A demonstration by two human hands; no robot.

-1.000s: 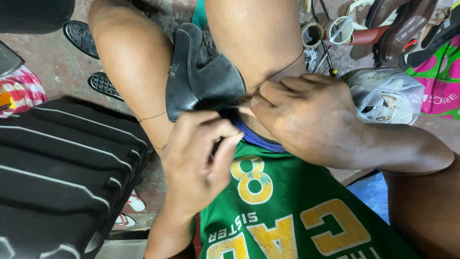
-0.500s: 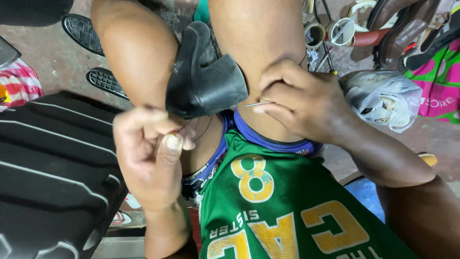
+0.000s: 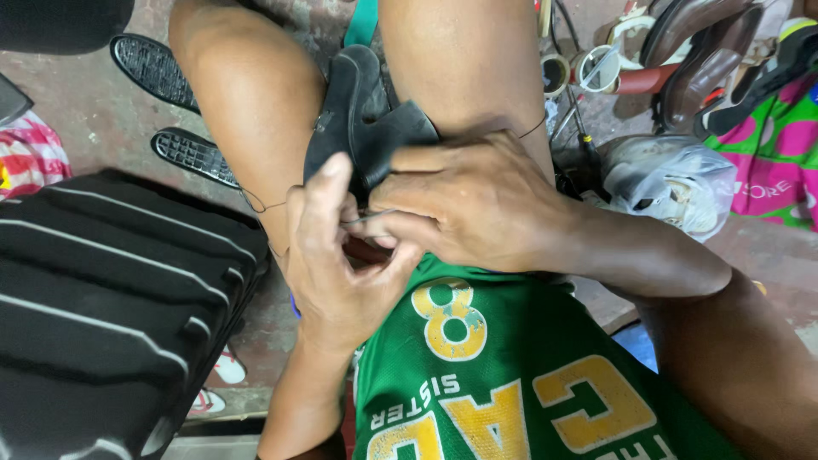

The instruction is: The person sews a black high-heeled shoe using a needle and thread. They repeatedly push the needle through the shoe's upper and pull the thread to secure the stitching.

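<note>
Off to my right, a clear plastic bag (image 3: pixel 673 179) on the floor holds a pale shoe, and two small round tins (image 3: pixel 588 70) sit just beyond it. Between my knees lies the black shoe (image 3: pixel 366 119). My left hand (image 3: pixel 341 264) presses its thumb against the shoe's edge, while my right hand (image 3: pixel 477 204) pinches a thin needle (image 3: pixel 368 219) just below it.

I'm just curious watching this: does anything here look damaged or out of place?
Nothing looks damaged. Both hands, left hand and right hand, meet at the black shoe held between the knees; loose thread trails over one leg.
</note>
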